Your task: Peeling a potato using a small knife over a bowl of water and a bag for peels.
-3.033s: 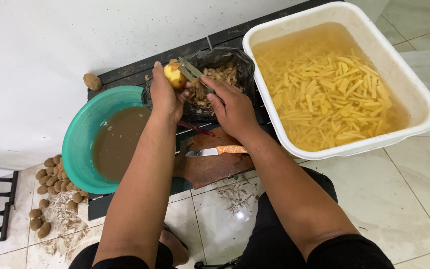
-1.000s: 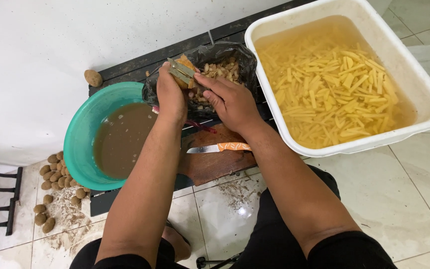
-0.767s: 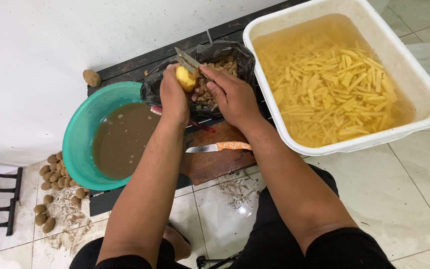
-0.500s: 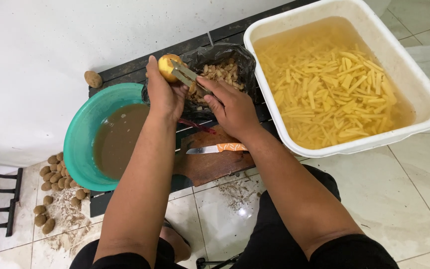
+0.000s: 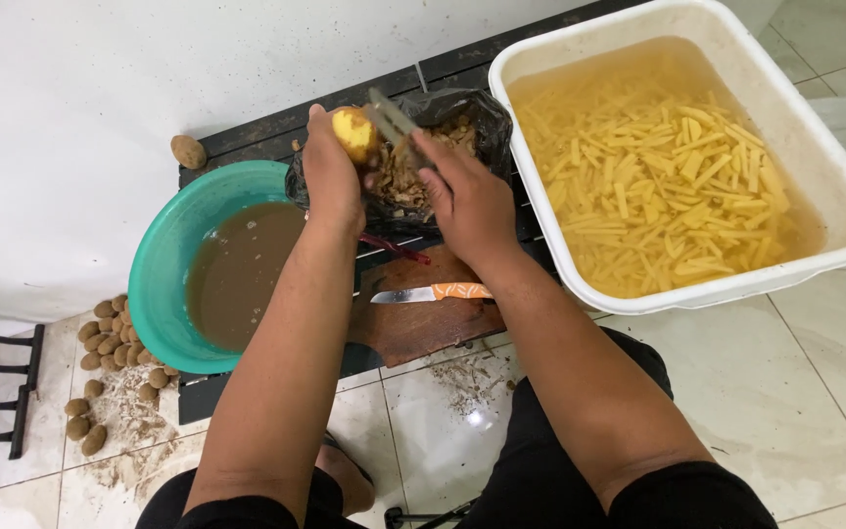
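Observation:
My left hand (image 5: 332, 181) grips a mostly peeled yellow potato (image 5: 355, 129) above a black plastic bag (image 5: 472, 110) filled with brown peelings. In my right hand (image 5: 467, 201) is a metal peeler (image 5: 391, 118), its blade just right of the potato's top. Both hands hover over the bag at the back of a low dark slatted table (image 5: 266, 127).
A teal bowl (image 5: 164, 269) of murky brown water sits left of the hands. An orange-handled knife (image 5: 430, 292) lies on a wooden cutting board (image 5: 423, 328). A white tub (image 5: 834, 186) holds cut potato sticks in water. Several unpeeled potatoes (image 5: 100, 362) lie on the tiled floor at left.
The potato has been turned in my left hand and the peeler has stroked across it repeatedly. The peeler now sits higher, at the potato's upper right.

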